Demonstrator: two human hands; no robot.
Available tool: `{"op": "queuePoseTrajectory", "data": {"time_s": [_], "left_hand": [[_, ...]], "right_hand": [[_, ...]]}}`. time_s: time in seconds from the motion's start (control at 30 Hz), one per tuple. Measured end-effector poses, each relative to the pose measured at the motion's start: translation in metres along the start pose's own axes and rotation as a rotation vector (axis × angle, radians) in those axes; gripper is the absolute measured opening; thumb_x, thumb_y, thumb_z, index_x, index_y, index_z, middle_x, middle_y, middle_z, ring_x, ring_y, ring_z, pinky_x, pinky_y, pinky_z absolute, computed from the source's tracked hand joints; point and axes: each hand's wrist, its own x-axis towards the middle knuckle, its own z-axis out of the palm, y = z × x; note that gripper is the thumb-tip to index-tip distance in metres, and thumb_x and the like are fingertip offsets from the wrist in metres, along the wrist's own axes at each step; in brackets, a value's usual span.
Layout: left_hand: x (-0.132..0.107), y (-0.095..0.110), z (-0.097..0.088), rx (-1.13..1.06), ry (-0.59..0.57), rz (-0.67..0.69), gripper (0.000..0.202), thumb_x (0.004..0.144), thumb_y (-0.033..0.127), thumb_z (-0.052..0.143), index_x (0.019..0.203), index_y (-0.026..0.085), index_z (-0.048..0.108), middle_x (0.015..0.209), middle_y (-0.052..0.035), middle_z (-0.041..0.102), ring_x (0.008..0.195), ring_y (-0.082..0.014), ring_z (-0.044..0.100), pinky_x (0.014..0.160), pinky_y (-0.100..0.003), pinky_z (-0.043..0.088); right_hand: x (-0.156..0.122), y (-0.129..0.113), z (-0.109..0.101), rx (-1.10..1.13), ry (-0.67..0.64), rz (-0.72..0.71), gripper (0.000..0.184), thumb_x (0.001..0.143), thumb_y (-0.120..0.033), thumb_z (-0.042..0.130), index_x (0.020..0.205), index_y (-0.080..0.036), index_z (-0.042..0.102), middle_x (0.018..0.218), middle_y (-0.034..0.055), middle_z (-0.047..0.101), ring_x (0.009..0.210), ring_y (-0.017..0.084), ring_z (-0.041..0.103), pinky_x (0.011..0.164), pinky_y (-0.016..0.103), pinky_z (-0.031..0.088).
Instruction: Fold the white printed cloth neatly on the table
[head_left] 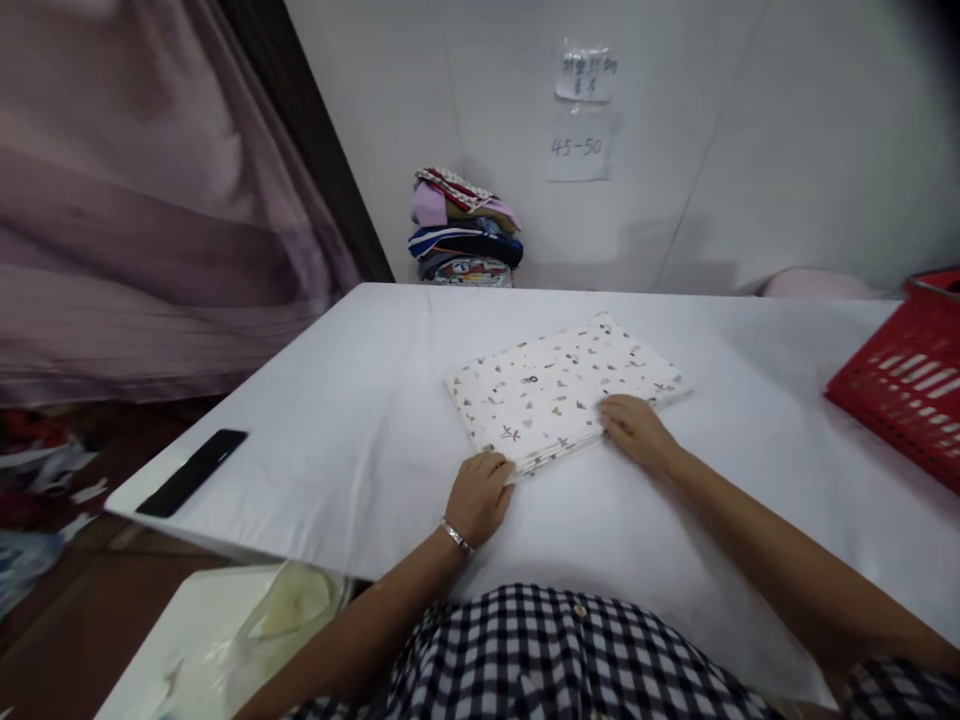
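Observation:
A folded white cloth point(559, 385) with a small scattered print lies flat on the white-covered table, turned slightly at an angle. Its layered near edge faces me. At the near left corner, my left hand point(480, 495), with a bracelet on the wrist, is closed with its fingertips on the cloth. Farther right along that same edge, my right hand point(636, 430) is also closed, its fingers curled over the layers. Both thumbs are mostly hidden from view.
A black phone-like slab point(193, 473) lies at the table's left corner. At the right edge stands a red plastic basket point(911, 375). Folded clothes point(466, 235) are stacked behind the table's far edge. A pinkish curtain point(150, 200) hangs at left, and a white stool-like surface point(195, 630) sits below.

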Motion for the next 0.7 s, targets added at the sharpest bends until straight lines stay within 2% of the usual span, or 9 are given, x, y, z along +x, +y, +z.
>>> {"op": "queuePoseTrajectory", "data": {"time_s": [0.1,0.2,0.33,0.47,0.57,0.7], "left_hand": [[-0.008,-0.001,-0.002,0.024,0.029,-0.068,0.027,0.078,0.017,0.053,0.105,0.019,0.057,0.104,-0.0085,0.056,0.098,-0.0228,0.048,0.082,-0.038,0.042],[-0.010,-0.001,-0.004,0.019,0.037,-0.099,0.024,0.079,0.019,0.054,0.103,0.019,0.059,0.103,-0.0084,0.057,0.097,-0.0226,0.048,0.082,-0.038,0.042],[-0.009,0.001,-0.006,-0.052,0.037,-0.105,0.019,0.081,0.023,0.054,0.098,0.019,0.061,0.098,-0.0080,0.058,0.094,-0.0210,0.049,0.082,-0.037,0.042],[-0.007,-0.003,-0.009,-0.187,0.053,-0.151,0.016,0.081,0.030,0.055,0.091,0.019,0.063,0.093,-0.0054,0.059,0.092,-0.0182,0.051,0.082,-0.033,0.043],[-0.003,-0.014,-0.010,-0.309,0.098,-0.327,0.013,0.082,0.026,0.053,0.080,0.020,0.064,0.084,-0.0022,0.060,0.080,-0.0130,0.054,0.074,-0.026,0.045],[0.007,-0.035,-0.011,-0.407,0.162,-0.644,0.009,0.076,0.022,0.056,0.075,0.018,0.064,0.078,-0.0002,0.062,0.067,-0.0102,0.054,0.067,-0.024,0.045]], "right_hand": [[-0.002,-0.041,0.017,0.122,-0.047,-0.196,0.028,0.087,-0.032,0.048,0.110,-0.023,0.060,0.111,0.0082,0.063,0.108,0.022,0.053,0.093,0.042,0.042],[0.001,-0.067,0.027,0.166,-0.120,-0.303,0.029,0.088,-0.029,0.047,0.113,-0.023,0.058,0.113,0.0092,0.061,0.108,0.022,0.053,0.091,0.042,0.043],[0.007,-0.085,0.033,0.176,-0.160,-0.317,0.029,0.088,-0.027,0.046,0.113,-0.021,0.059,0.111,0.0105,0.061,0.106,0.023,0.053,0.090,0.043,0.043],[0.009,-0.095,0.031,0.212,-0.190,-0.257,0.026,0.088,-0.028,0.046,0.107,-0.021,0.062,0.107,0.0104,0.062,0.100,0.023,0.054,0.086,0.042,0.043],[0.011,-0.103,0.029,0.264,-0.196,-0.199,0.023,0.087,-0.028,0.045,0.097,-0.022,0.065,0.098,0.0086,0.063,0.093,0.021,0.056,0.081,0.040,0.044],[0.019,-0.125,0.035,0.290,-0.185,-0.155,0.022,0.089,-0.030,0.044,0.092,-0.021,0.064,0.090,0.0069,0.064,0.086,0.020,0.055,0.077,0.036,0.043]]}}
